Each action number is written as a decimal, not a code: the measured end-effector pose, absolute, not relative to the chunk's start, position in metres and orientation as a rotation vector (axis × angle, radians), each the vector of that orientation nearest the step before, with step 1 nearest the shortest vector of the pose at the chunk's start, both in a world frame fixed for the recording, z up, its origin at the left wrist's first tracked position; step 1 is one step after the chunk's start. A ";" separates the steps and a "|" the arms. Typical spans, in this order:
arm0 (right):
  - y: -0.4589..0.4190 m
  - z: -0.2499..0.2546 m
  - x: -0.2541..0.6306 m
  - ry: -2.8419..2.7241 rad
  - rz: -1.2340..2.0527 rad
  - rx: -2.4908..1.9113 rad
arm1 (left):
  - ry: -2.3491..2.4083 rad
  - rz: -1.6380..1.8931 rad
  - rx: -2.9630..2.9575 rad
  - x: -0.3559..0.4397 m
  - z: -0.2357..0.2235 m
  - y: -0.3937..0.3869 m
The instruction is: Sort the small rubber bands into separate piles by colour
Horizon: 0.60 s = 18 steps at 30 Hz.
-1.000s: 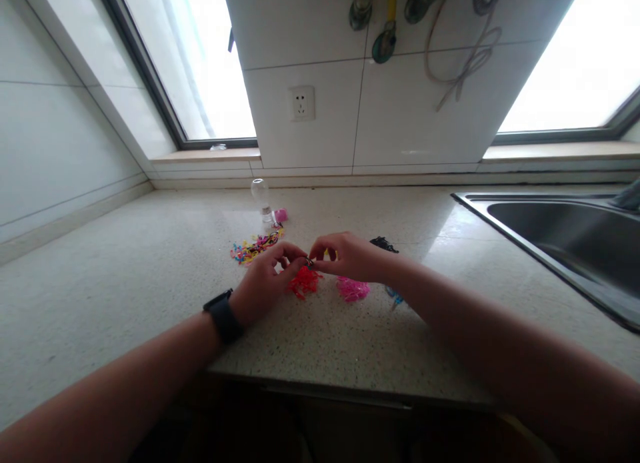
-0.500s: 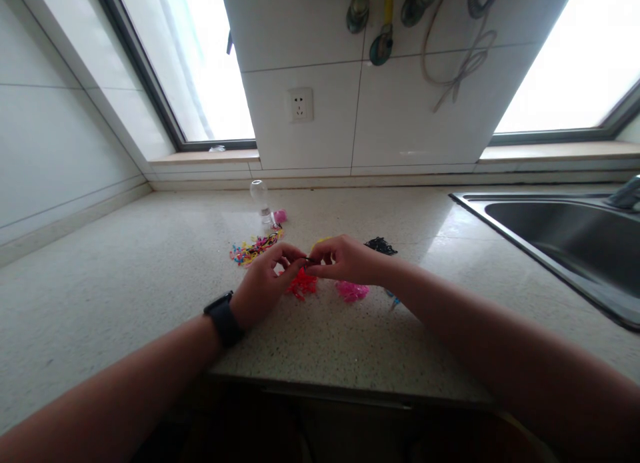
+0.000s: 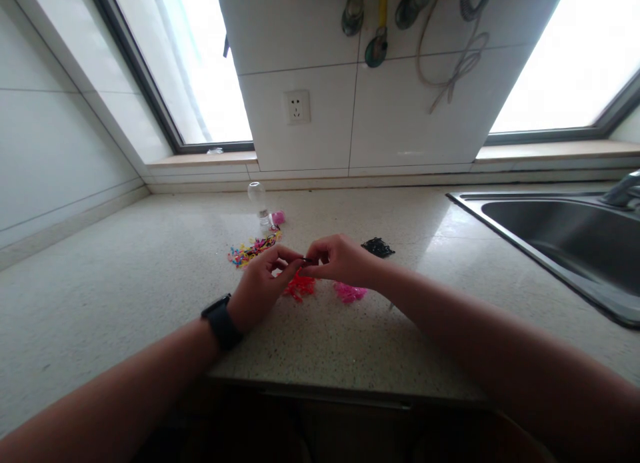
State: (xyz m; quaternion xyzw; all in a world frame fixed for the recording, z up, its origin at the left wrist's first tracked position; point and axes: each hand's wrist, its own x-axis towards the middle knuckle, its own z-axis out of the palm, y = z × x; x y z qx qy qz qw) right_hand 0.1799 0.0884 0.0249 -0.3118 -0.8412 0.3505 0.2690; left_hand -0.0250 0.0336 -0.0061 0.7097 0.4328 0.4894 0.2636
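My left hand [image 3: 265, 276], with a dark watch on its wrist, and my right hand [image 3: 343, 260] meet fingertip to fingertip over the counter. Both are closed in a pinch on a small black rubber band [image 3: 307, 259], mostly hidden by the fingers. Below them lies a heap of red rubber bands [image 3: 300, 288]. Pink rubber bands [image 3: 349, 292] lie under my right wrist, and a black heap [image 3: 379, 247] sits beyond it. A mixed-colour spread of rubber bands [image 3: 253, 251] is left of my hands.
A clear bottle-like container [image 3: 257, 198] stands behind the mixed bands, beside a small pink object [image 3: 278, 217]. At the right is a steel sink [image 3: 480, 213] with a faucet [image 3: 623, 191]. The pale speckled counter [image 3: 320, 356] ends at its front edge; a tiled wall rises behind.
The view has shifted slightly. Both hands keep their pinch with hardly any movement; the yellow and blue bits seen near my right hand and forearm are now covered.
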 end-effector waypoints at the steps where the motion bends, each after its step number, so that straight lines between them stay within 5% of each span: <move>1: 0.088 0.025 0.179 -2.261 0.928 -0.851 | 1.167 1.325 1.904 -0.025 -0.006 0.033; 18: 0.103 0.049 0.210 -2.128 0.971 -0.844 | 1.203 1.406 1.846 -0.024 -0.003 0.032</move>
